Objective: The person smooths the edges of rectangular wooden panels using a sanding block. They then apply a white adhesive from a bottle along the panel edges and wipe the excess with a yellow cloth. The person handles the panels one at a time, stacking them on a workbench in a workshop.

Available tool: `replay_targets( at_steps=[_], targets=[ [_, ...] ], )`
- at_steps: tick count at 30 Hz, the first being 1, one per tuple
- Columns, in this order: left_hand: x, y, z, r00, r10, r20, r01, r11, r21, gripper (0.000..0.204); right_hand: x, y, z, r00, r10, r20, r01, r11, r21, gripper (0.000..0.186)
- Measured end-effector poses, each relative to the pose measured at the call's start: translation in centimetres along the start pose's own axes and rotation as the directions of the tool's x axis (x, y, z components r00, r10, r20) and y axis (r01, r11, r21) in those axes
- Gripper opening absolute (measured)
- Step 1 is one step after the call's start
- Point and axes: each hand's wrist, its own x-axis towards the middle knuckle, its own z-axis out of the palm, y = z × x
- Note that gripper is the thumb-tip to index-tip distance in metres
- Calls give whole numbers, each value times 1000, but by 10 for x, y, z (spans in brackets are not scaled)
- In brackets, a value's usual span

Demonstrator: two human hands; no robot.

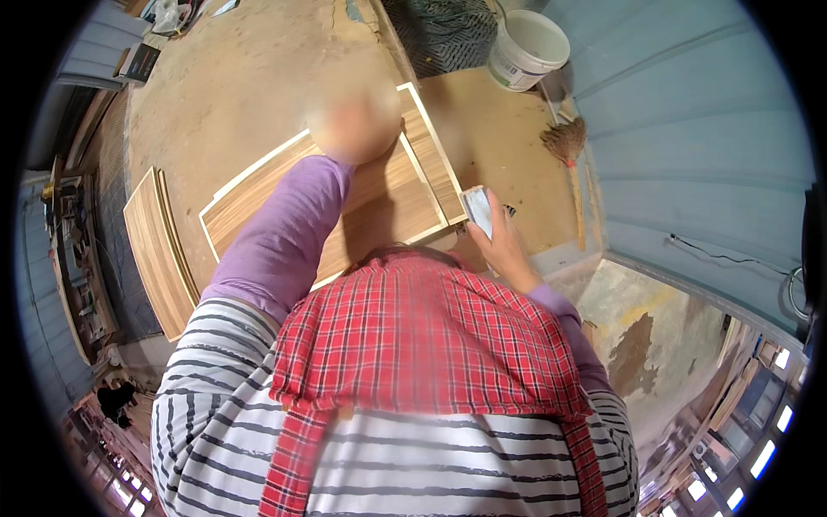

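Note:
A wood-grain panel piece with pale edges (284, 194) lies on the brown work surface in front of me. My left hand (355, 127) is over its far part, in a purple sleeve. A blur hides its fingers, so I cannot see whether it holds anything or touches the wood. At the panel's right corner, my right hand (501, 243) grips a sanding block (478, 212) with a pale grey face. The block is at or very near the panel's edge. My red checked apron hides the panel's near part.
More wood-grain panels (155, 250) are stacked at the left. A white bucket (530, 50) stands at the far right, with a short straw broom (568, 146) nearer along the blue-grey wall (689, 121). A dark box (138, 62) sits at the far left.

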Motion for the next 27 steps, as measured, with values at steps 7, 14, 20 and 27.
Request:
replay_targets(
  at_steps=[7, 14, 20, 27],
  targets=[
    [-12, 15, -14, 998, -69, 8, 66, 986, 155, 44, -6, 3, 0, 997, 36, 72, -20, 978, -207, 68],
    [-8, 31, -35, 966, -175, 189, 161, 983, 87, 44, 129, -27, 38, 994, -69, -86, 43, 960, -276, 68],
    [-1, 33, -35, 946, -205, 251, 205, 978, 28, 47, 282, -53, 60, 997, -44, -69, 26, 968, -250, 57],
    [-2, 26, -29, 960, -209, 185, 207, 978, 33, 46, 99, -18, 31, 999, -21, -47, 8, 966, -260, 67]
  ],
)
